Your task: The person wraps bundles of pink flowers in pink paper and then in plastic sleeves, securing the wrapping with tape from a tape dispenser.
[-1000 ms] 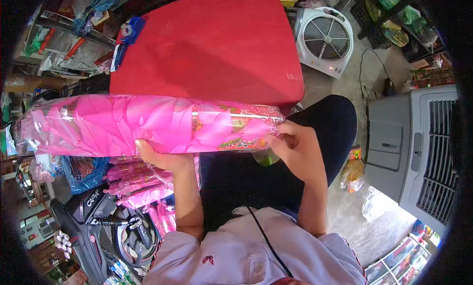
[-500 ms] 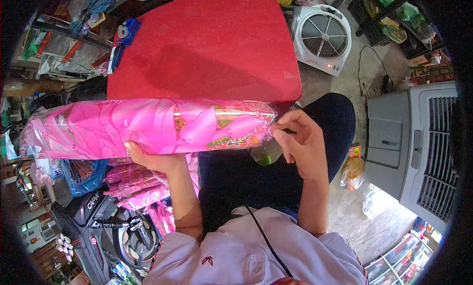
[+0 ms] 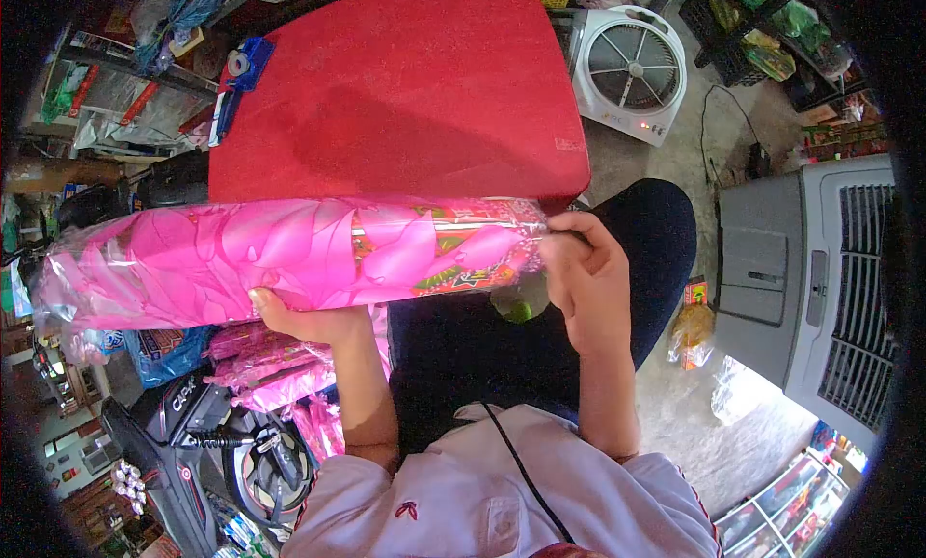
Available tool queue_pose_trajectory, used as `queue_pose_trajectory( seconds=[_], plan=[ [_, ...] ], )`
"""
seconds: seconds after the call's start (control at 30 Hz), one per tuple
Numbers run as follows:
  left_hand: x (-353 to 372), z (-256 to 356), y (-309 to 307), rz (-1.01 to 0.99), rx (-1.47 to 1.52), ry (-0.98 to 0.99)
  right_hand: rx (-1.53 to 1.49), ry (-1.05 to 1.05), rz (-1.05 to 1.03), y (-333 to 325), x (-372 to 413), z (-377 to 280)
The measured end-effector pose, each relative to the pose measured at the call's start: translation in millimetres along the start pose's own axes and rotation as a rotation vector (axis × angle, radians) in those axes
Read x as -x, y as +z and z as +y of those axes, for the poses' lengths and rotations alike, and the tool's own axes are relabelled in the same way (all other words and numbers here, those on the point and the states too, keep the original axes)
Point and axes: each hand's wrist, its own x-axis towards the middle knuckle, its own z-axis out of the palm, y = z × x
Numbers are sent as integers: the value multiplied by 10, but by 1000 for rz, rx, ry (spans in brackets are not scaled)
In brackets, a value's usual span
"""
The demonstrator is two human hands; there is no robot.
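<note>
A long pink package (image 3: 222,259) in glossy clear film lies across the front of my body, its left end slightly lower than its right. Red and green printing shows through the wrap toward its right end. My left hand (image 3: 307,319) grips it from below, thumb against the near side and the other fingers hidden underneath. At the right end, bunched clear film (image 3: 533,242) sits by the fingertips of my right hand (image 3: 590,288). Those fingers are curled and pressed together on the film.
Behind the package stands a red table (image 3: 405,95) with a blue tape dispenser (image 3: 248,64) at its left edge. A white fan (image 3: 632,71) and a grey air cooler (image 3: 772,269) stand to the right. More pink packages (image 3: 280,360) and a motorbike (image 3: 183,442) are at lower left.
The package's left end has dropped a little and the package has tilted. My right hand's fingers have curled in more tightly at the film end.
</note>
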Motion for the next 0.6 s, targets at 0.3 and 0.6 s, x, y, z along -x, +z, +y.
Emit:
queue_pose_trajectory(
  seconds=[0.3,0.6],
  plan=[
    [-71,32,57,-142,61,-250,-139,-156,44,67,16,27],
    [-190,-43,6,-217,64,-356,259,-477,-259,0,42,122]
  ],
)
